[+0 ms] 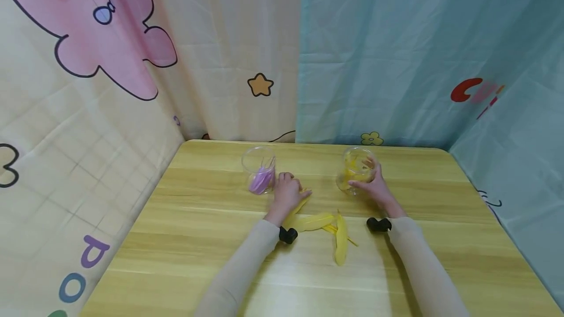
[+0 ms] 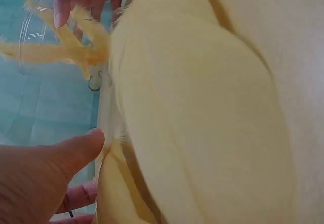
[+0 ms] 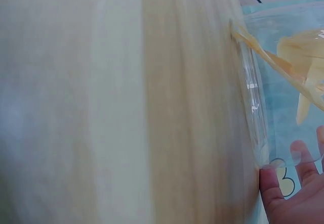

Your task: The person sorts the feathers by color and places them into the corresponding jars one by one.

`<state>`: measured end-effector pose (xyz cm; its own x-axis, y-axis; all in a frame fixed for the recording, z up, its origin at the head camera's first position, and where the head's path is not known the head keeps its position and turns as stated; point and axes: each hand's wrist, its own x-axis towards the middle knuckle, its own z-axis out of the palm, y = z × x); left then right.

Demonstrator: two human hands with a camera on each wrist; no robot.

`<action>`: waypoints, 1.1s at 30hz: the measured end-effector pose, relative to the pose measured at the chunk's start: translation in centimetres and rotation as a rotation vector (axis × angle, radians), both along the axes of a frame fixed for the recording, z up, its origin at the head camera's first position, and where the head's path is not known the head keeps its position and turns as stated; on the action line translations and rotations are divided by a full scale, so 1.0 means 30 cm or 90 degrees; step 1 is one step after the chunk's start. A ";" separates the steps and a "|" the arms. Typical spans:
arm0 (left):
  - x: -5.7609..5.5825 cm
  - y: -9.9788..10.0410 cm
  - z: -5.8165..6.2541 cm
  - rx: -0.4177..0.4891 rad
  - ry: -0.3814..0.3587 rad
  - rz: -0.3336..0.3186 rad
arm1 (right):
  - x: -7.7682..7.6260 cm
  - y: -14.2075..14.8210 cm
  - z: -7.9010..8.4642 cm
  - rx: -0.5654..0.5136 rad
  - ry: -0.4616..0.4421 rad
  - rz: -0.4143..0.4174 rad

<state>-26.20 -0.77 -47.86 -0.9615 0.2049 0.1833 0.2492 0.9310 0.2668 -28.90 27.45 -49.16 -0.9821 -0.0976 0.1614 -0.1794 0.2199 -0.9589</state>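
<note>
My right hand [image 1: 379, 187] grips a clear plastic cup [image 1: 344, 183] with yellow feathers [image 1: 354, 166] inside; the thumb lies on the near side, other fingers behind. In the right wrist view, fingertips [image 3: 298, 150] show against the cup wall. My left hand [image 1: 287, 194] is low over the table, thumb spread out to the right, beside a second clear cup [image 1: 252, 160] holding purple feathers [image 1: 263, 179]. Under and beside that hand lies a loose yellow feather [image 2: 202, 92], large in the left wrist view. A gap separates its thumb [image 2: 76, 153] from its fingers, with no feather between them.
More yellow feathers [image 1: 341, 241] lie overlapping on the wooden table [image 1: 198, 248], between the two forearms. Printed curtains [image 1: 246, 28] hang behind the table and on both sides. A black wrist-worn device [image 1: 378, 224] sits on each wrist.
</note>
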 end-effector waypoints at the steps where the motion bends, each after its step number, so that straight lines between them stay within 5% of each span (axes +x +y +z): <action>1: 0.002 0.004 -0.001 -0.014 0.002 0.008 | 0.000 0.000 -0.003 -0.002 -0.001 0.000; 9: -0.005 0.031 -0.027 -0.056 -0.011 0.045 | 0.004 -0.004 -0.010 -0.009 -0.006 -0.001; 17: -0.006 0.030 -0.035 -0.020 -0.020 0.064 | 0.008 -0.010 -0.008 -0.008 -0.006 -0.007; 27: -0.003 0.019 -0.010 0.170 -0.012 0.078 | 0.009 -0.011 0.013 -0.012 -0.003 -0.012; 33: 0.002 0.010 0.064 0.278 0.016 0.048 | 0.046 -0.030 0.077 -0.013 -0.008 0.004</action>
